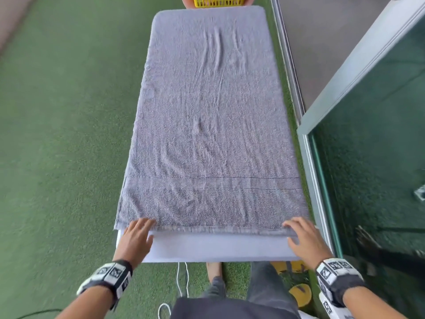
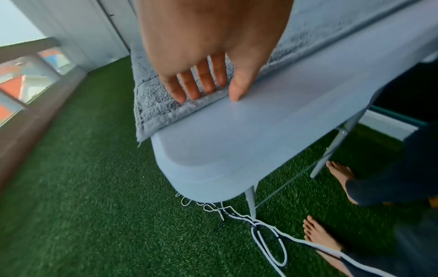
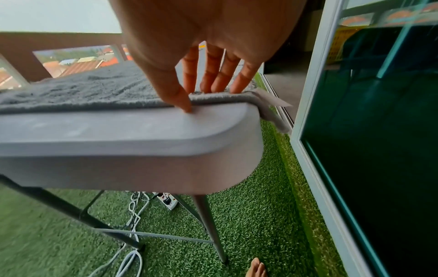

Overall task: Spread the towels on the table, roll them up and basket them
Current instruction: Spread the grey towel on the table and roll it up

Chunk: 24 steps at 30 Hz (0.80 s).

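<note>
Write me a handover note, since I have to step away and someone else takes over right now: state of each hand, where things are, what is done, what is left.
Left hand: fingers straight, resting on the near left corner of the grey towel, thumb on the white table.
Right hand: same at the near right corner, fingertips on the hem, thumb at the table edge.
Towel: spread flat along the table, a few wrinkles, side edges overhanging slightly.
Yellow basket: beyond the far end of the table.
Done: spreading.
Left: roll the towel up from the near hem, then put it in the basket.
</note>
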{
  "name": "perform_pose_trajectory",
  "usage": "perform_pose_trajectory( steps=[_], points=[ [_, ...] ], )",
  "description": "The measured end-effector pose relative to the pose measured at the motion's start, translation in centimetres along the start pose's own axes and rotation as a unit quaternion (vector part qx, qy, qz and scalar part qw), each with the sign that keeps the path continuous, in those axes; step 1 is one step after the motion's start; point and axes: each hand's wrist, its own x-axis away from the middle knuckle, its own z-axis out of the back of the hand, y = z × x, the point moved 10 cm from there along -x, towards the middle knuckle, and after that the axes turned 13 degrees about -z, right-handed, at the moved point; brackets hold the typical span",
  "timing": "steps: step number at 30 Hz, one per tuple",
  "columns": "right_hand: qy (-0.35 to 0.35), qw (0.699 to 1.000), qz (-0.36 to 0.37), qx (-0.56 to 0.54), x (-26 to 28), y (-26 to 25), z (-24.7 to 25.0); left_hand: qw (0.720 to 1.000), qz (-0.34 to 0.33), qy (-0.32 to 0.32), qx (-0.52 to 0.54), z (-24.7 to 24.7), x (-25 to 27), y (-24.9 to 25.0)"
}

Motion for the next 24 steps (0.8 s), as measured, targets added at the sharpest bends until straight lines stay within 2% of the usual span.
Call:
perform_pose_trajectory(
  steps=[5,9,12,15,21,24],
  points=[
    [0.064,0.998,0.010,-0.012,-0.5,-0.1,1.6,0.998,-0.031,-0.015,-0.052,0.1,-1.4,-1.1],
    [0.057,0.997,-0.047,0.024,-1.1,0.9,1.9,0.997,-0.039,-0.017,-0.065,-0.1,-2.0,-1.6],
    [0.046,0.997,-0.055,0.043,-1.1,0.5,2.1,0.995,-0.051,-0.009,-0.082,0.6,-2.1,-1.1],
    [0.059,0.996,-0.046,0.052,-0.8,-0.3,3.1,0.995,-0.038,-0.009,-0.089,1.8,-2.2,-1.1],
    [0.052,0.995,-0.051,0.073,-0.7,0.3,3.3,0.997,-0.008,0.049,-0.065,3.5,-1.4,-2.1],
    [0.071,0.995,-0.054,0.040,-0.7,0.5,3.9,0.995,0.036,0.067,-0.067,3.8,-0.3,-3.4]
  ],
)
